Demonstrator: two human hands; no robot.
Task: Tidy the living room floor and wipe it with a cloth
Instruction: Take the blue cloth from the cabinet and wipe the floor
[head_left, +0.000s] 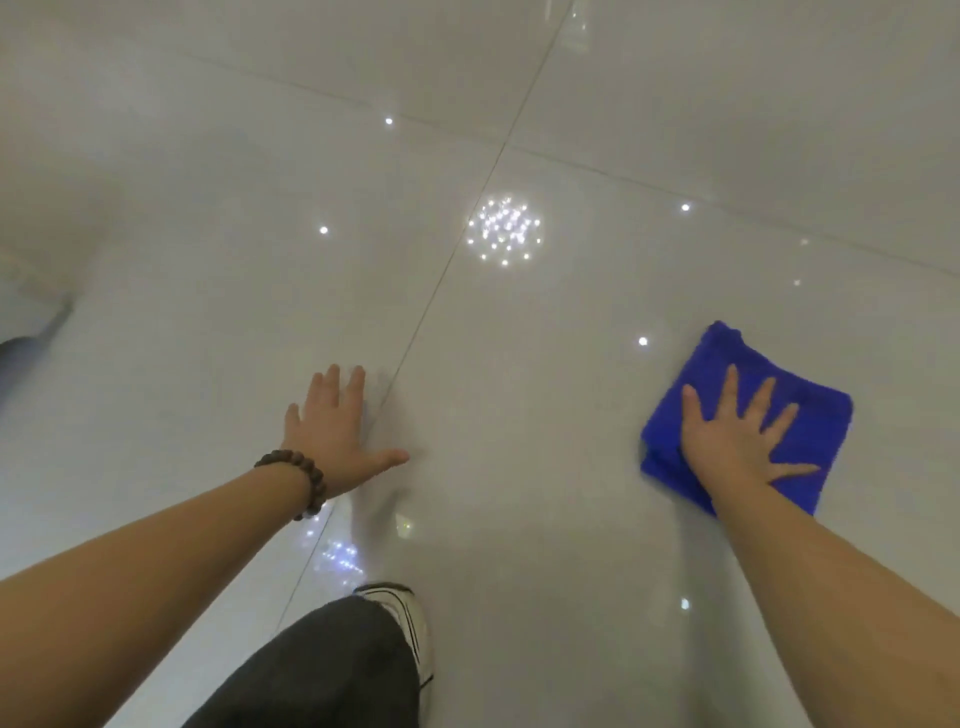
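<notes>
While fingers spread, right hand (737, 441) presses cloth (810, 431), apparently flat.

Indoor room, probably a home: glossy pale floor tiles (519, 364) with thin grout lines, mirroring a chandelier-like light cluster (504, 231) and downlights.

One head-worn wide-angle view looks steeply down, close over the glossy tiled floor (519, 130) ahead.
</notes>
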